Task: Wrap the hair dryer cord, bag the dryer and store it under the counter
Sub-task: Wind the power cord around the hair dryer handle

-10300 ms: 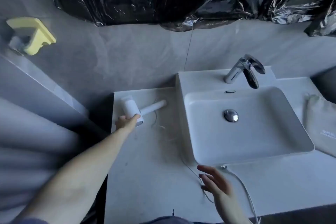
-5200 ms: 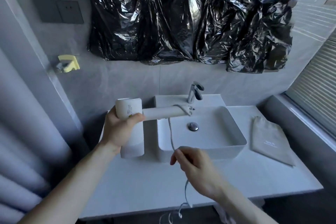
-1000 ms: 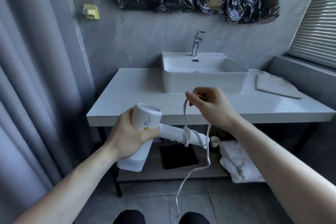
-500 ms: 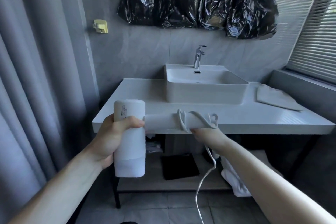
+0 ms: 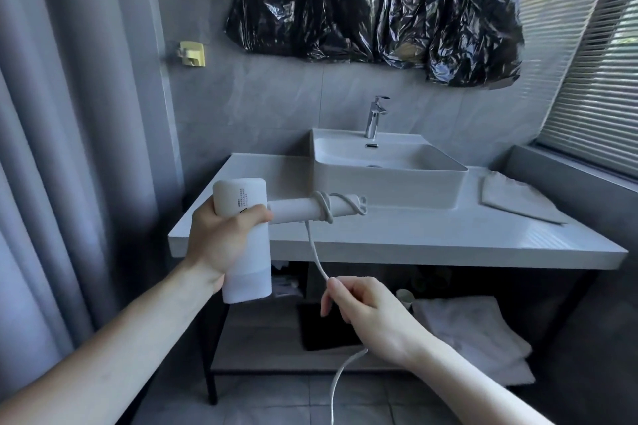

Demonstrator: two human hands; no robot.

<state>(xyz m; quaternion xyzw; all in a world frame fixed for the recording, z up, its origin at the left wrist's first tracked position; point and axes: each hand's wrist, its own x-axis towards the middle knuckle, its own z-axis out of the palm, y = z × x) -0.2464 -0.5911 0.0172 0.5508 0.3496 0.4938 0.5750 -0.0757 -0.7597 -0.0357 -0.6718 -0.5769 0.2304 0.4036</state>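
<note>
right hand [image 5: 371, 316] pinches the cord [image 5: 316, 254] in open air below the counter [image 5: 397, 241] edge; left hand [image 5: 221, 238] grips the hair dryer [image 5: 241, 214], handle wrapped, just before that edge; bag [image 5: 518, 197] lies beyond, right of the sink [image 5: 386, 176].

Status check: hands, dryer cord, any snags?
Left hand gripping hair dryer. Right hand pinching cord; few turns on handle, rest hanging. No snags visible.

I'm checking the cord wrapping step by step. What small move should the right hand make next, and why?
Probably carry the white cord up and over the white hair dryer's handle for another turn: the right hand pinches it below, only a few loops sit there, slack trails floorward, and the left hand steadies the body.
</note>
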